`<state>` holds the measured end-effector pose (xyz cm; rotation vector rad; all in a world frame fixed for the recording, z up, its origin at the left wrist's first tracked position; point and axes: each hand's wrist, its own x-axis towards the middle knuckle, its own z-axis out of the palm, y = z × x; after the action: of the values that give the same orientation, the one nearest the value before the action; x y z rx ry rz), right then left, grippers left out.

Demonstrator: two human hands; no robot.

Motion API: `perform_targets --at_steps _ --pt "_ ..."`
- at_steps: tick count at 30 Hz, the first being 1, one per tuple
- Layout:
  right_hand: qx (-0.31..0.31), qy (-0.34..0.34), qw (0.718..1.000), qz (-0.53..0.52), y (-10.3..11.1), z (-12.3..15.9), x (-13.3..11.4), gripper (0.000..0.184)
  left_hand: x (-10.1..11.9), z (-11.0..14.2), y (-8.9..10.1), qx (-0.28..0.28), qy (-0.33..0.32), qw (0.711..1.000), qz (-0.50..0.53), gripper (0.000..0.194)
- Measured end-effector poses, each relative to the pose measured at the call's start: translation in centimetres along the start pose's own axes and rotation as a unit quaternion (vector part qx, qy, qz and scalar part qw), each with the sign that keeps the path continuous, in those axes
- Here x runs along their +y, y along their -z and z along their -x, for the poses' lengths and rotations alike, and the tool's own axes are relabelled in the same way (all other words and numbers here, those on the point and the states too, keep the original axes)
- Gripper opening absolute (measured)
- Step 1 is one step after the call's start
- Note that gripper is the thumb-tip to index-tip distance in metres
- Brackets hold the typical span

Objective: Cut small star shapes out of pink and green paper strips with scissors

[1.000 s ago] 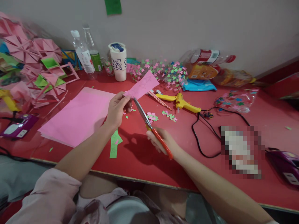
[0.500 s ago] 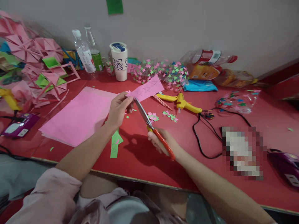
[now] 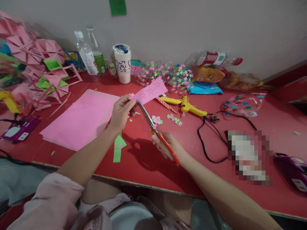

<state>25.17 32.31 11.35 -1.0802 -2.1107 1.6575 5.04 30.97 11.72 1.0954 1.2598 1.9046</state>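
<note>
Between thumb and fingers, my left hand [image 3: 122,111] pinches the near end of a pink paper strip [image 3: 153,91] with stars drawn on it. My right hand [image 3: 166,145] grips scissors [image 3: 165,145] with orange-red handles. The blade tips reach the strip's lower edge, close to my left thumb; whether they have paper between them I cannot tell. Pink paper sheets [image 3: 81,119] lie beside my left hand. Below it are green paper strips [image 3: 117,151] with a drawn star. Small cut paper stars [image 3: 157,120] rest on the table beyond the scissors.
A yellow glue gun [image 3: 192,108] with a black cord lies right of centre. A tumbler [image 3: 124,64], bottles [image 3: 87,57] and a heap of paper stars [image 3: 165,73] stand along the wall. Pink paper craft [image 3: 40,54] fills the left. A purple device [image 3: 294,172] sits at the right edge.
Both hands, the strip and the scissors hold almost the same position. At the far left edge, part of what looks like another person's hand has come into view by the paper craft.
</note>
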Motion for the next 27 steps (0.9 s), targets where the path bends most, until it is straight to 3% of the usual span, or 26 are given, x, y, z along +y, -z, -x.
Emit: perform_targets --at_steps 7,27 --pt "-0.018 0.022 1.000 0.011 0.06 -0.22 0.29 0.047 -0.08 0.18 -0.05 -0.029 0.008 1.000 0.006 0.017" --pt "0.001 0.007 1.000 -0.009 -0.05 0.11 -0.18 0.050 -0.05 0.08 -0.08 -0.019 0.018 1.000 0.013 0.016"
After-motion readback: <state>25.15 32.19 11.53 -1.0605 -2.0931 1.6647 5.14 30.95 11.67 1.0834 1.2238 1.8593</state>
